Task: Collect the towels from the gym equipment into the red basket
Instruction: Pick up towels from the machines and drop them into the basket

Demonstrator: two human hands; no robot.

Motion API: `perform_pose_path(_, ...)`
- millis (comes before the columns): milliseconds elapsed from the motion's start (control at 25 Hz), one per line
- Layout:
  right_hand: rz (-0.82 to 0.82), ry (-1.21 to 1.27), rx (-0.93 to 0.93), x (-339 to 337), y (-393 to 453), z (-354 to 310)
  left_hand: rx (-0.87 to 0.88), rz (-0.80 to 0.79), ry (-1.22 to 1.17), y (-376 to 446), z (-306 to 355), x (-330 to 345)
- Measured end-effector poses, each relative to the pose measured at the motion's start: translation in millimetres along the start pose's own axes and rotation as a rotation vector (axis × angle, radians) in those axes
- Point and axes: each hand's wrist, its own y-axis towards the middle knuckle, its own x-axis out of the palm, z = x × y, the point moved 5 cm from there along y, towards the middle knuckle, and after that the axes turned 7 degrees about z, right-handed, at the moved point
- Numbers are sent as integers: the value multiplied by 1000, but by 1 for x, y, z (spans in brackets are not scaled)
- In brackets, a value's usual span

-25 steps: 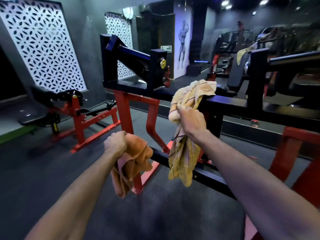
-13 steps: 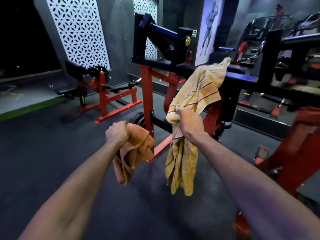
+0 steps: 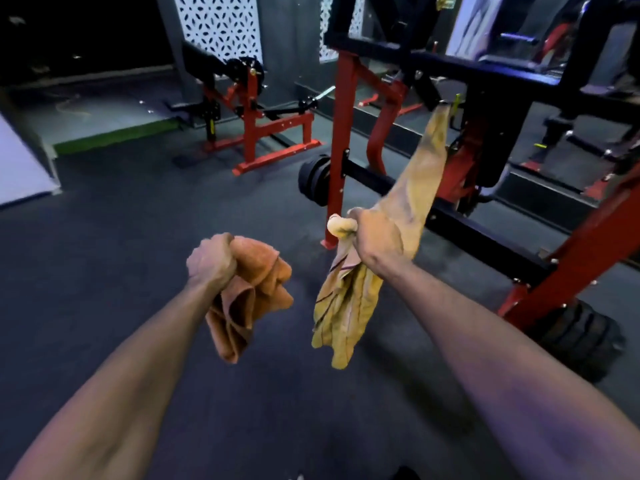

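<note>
My left hand (image 3: 212,259) grips a bunched orange towel (image 3: 249,299) that hangs below my fist. My right hand (image 3: 375,237) grips a yellow striped towel (image 3: 412,195) near its middle. One end of that towel stretches up and right toward the black bar of the red and black gym machine (image 3: 478,84), its tip close to the frame; the other end dangles below my hand. No red basket is in view.
Dark rubber floor (image 3: 138,237) lies open in front and to the left. The machine's red legs and a black weight plate (image 3: 313,180) stand just ahead. Another red machine (image 3: 256,129) stands farther back left. A stack of black plates (image 3: 585,344) sits at the right.
The yellow towel has slid off the machine's top bar and now trails from my right hand. Both hands have drawn back and lower, and the view has tilted down toward the floor.
</note>
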Motion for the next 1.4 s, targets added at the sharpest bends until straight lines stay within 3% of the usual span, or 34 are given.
perform_pose_path(200,-107,70,-114,3,-101,-62,-222,129,-76,-137,-85,-56)
perform_pose_path(520,-260,383,-297,-19,-304,-134,-585,279,-56,-442,-192,-123)
perform_pose_path(680,-414,489,-462,-49,-420,-222,-814,332,-10,-604,-253,-161)
perform_pose_path(1040,-575,590,-774,-104,-699,-422,-1236,565,14,-942,-405,-253)
perform_pose_path(1400,-722,627,-909,-121,-1029,-596,-1480,718,-32,-1253,-559,-314)
